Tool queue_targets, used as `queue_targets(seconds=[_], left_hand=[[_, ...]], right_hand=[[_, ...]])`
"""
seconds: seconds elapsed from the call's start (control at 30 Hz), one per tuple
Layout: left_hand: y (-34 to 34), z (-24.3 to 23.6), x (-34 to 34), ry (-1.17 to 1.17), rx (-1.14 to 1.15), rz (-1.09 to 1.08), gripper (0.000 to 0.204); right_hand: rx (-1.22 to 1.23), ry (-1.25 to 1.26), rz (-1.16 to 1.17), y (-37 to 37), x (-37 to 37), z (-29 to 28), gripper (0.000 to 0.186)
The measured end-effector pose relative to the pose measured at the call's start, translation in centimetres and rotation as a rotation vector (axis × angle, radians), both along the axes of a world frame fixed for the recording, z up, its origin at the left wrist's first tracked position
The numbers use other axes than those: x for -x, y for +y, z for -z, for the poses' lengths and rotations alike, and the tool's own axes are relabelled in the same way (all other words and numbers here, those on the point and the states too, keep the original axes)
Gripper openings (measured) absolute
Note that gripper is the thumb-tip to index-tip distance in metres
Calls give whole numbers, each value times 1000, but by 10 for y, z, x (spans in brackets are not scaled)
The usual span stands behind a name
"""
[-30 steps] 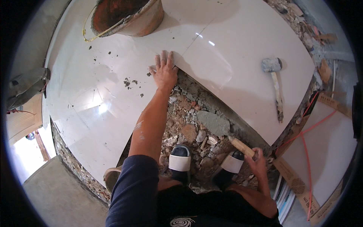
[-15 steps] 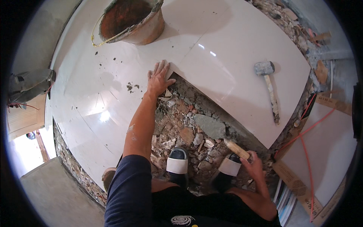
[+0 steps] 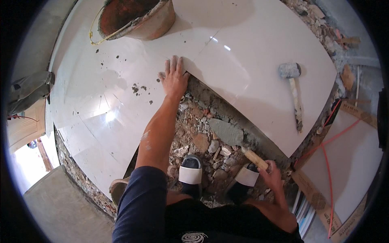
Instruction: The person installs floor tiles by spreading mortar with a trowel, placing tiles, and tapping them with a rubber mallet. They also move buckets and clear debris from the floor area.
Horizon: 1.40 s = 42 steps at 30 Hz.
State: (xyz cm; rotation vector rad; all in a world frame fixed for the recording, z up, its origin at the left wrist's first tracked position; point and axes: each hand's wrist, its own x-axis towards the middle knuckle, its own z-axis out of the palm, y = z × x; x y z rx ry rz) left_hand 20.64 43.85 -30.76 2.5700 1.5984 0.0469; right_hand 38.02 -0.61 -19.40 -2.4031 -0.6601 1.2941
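My left hand (image 3: 174, 79) lies flat with its fingers stretched out on the glossy white floor tiles (image 3: 219, 52), beside the corner where they meet the open rubble. In my right hand (image 3: 271, 173) is a trowel, gripped near the end of its wooden handle (image 3: 255, 158). Its mortar-coated grey blade (image 3: 227, 132) rests low over the broken stones and rubble (image 3: 198, 121), close to the tile edge. A mallet (image 3: 290, 71) with a grey and black head and a splattered pale handle lies on the tiles to the right.
A mortar-crusted bucket (image 3: 142, 24) with a yellow handle stands on the far tiles, near scattered mortar crumbs (image 3: 135, 88). Tiles with cardboard edging (image 3: 312, 194) and a red cord (image 3: 329, 174) lie at right. Another bucket (image 3: 117, 189) is partly hidden by my left arm. My sandalled feet stand in the rubble.
My left hand has turned and slid slightly, its fingers now pointing straight away from me beside the tile corner. The trowel stays nearly still in my right hand. The view has shifted a little.
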Motion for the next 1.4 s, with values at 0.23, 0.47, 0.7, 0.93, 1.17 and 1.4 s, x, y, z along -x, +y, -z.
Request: queue_targets(seconds=[0.23, 0.47, 0.7, 0.93, 1.17, 1.4], left_hand=[[13, -13, 2, 38, 158, 25, 72], [22, -23, 28, -3, 278, 194, 89], [2, -17, 10, 35, 143, 93, 94], [6, -10, 7, 6, 62, 52, 83], [1, 3, 3, -34, 12, -38, 80], [9, -15, 13, -44, 171, 21, 81]], right_hand=[[30, 6, -37, 2, -2, -1, 53], [82, 91, -39, -8, 0, 5, 54], [18, 65, -62, -7, 0, 9, 55], [48, 42, -93, -1, 2, 7, 53], [82, 23, -111, 2, 3, 9, 50], [70, 49, -101, 1, 3, 4, 53]])
